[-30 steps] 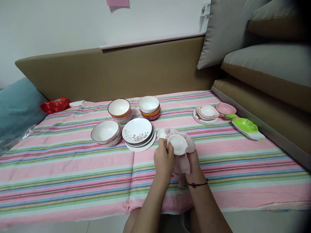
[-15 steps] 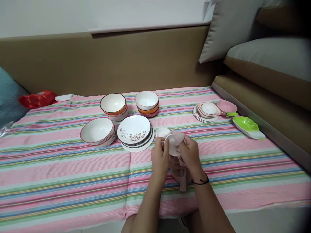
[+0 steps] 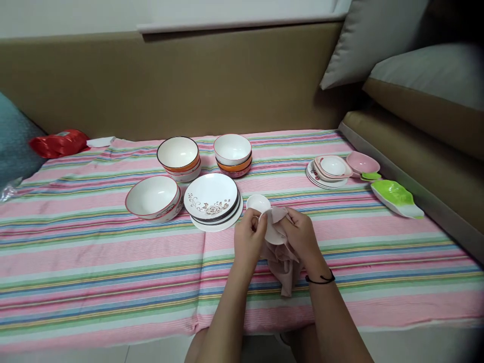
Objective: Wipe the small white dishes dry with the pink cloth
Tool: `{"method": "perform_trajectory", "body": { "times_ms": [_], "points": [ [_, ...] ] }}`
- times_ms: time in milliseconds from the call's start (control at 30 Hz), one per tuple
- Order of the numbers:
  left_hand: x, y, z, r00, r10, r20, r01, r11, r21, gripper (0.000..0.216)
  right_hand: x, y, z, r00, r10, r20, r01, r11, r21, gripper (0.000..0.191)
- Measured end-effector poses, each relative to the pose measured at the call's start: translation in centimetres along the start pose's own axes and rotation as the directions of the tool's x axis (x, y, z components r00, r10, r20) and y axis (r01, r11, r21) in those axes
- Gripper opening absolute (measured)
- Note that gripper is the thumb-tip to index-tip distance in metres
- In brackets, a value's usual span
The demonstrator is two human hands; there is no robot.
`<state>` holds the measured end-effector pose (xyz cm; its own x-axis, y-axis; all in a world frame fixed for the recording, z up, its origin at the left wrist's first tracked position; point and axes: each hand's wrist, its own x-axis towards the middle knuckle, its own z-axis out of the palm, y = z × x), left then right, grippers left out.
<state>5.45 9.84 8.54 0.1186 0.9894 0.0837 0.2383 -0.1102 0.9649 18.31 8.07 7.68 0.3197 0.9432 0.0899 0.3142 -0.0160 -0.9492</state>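
My left hand [image 3: 249,237] is closed on the left rim of a small white bowl [image 3: 270,233], held tilted above the striped cloth. My right hand [image 3: 301,233] grips a dusty-pink cloth [image 3: 285,267] and presses part of it against the bowl's rim and inside. The rest of that cloth hangs below the bowl in loose folds. Just behind my left hand, another small white bowl [image 3: 258,202] stands on the striped cloth. To the left lies a stack of plates [image 3: 212,194], its top one white with a brown flower pattern.
Stacked bowls stand behind the plates [image 3: 177,152] [image 3: 232,149], and a red-rimmed bowl [image 3: 152,197] to their left. On the right are small stacked dishes [image 3: 328,174], a pink bowl [image 3: 363,162] and a green leaf-shaped dish [image 3: 395,197]. A red package [image 3: 59,143] lies far left; cushions [image 3: 427,75] border the right.
My right hand has shifted slightly right and turned with the pink cloth at the bowl's rim. My left hand keeps its hold on the bowl. The view has tilted down a little.
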Motion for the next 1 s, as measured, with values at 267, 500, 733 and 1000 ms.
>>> {"method": "perform_trajectory", "body": {
  "times_ms": [267,500,733,1000],
  "points": [
    [0.4,0.0,-0.2,0.993,-0.111,-0.045,0.103,0.984,-0.147,0.027,-0.2,-0.1,-0.3,0.999,0.042,-0.024,-0.039,0.99,0.137,0.032],
    [1.0,0.1,-0.5,0.988,-0.126,-0.092,0.098,0.96,-0.264,0.028,0.0,-0.7,0.7,0.996,0.091,-0.018,-0.072,0.881,0.467,0.025],
    [1.2,-0.1,-0.7,0.987,-0.075,-0.141,0.048,0.982,-0.185,0.028,-0.1,-0.8,1.3,0.981,0.17,-0.095,-0.08,0.797,0.598,0.027],
    [1.5,-0.1,-0.9,0.986,-0.049,-0.158,0.018,0.982,-0.188,0.027,0.0,-0.7,0.1,0.987,0.154,-0.043,-0.1,0.804,0.586,0.021]
  ]
}}
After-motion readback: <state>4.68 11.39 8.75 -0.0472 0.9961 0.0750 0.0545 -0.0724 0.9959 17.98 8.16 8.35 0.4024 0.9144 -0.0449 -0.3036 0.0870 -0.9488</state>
